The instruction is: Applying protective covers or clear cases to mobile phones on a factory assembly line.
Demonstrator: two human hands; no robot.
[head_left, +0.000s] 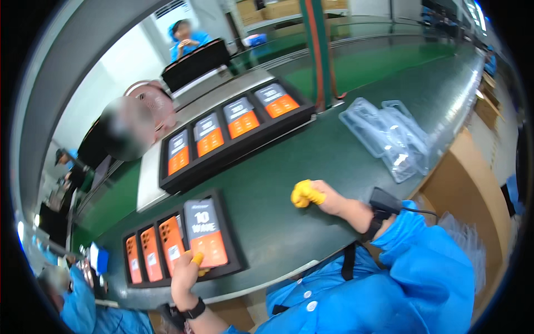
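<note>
My left hand (185, 274), with yellow finger covers, grips the lower edge of a smartphone (207, 234) whose front is dark grey above and orange below. The phone is over the right end of a black tray (233, 258), slightly tilted. Beside it in that tray lie several orange phones (150, 254), backs up, with camera lenses and small white labels. My right hand (316, 196), also with yellow finger covers, is closed above the green table, apart from the tray. Its fingers curl inward, so whatever they hold, if anything, is hidden.
A second black tray (240, 139) with several grey-and-orange phones rests on a metal ledge beyond. Clear plastic trays (386, 136) are stacked at the right, near an open cardboard box (466, 183). A green post (317, 55) rises behind. Co-workers in blue sit across and at left.
</note>
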